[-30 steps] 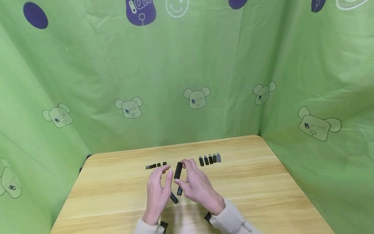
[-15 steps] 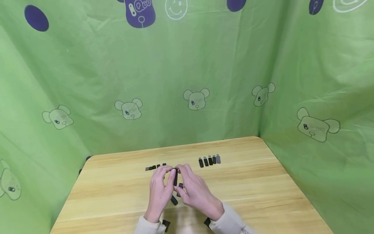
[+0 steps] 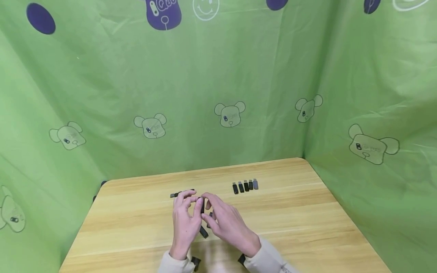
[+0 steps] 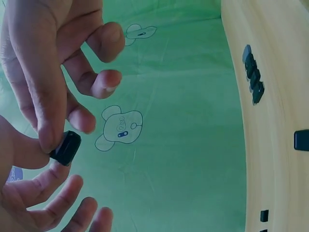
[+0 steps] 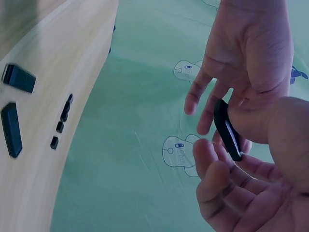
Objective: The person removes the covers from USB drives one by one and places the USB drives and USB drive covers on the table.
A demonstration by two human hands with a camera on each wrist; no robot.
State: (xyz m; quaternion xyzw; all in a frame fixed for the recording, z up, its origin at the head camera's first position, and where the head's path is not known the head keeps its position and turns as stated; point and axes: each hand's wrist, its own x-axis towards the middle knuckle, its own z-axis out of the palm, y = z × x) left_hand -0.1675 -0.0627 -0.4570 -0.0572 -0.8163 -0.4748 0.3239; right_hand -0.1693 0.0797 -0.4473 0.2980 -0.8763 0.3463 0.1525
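Pinching the black stick (image 5: 226, 129) with fingers of right hand (image 3: 230, 223) and, newly, left hand (image 3: 185, 224); held it over the worktop (image 3: 300, 212), at eight o'clock from the stick row (image 3: 246, 186), likely firmer for work.

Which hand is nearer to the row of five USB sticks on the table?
The right. In the head view, the right hand is on the person's side of the row of USB sticks, somewhat left; the left hand is farther left.

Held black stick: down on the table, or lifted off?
Lifted off: the left hand and right hand hold the black stick, and both wrist views show it apart from the table.
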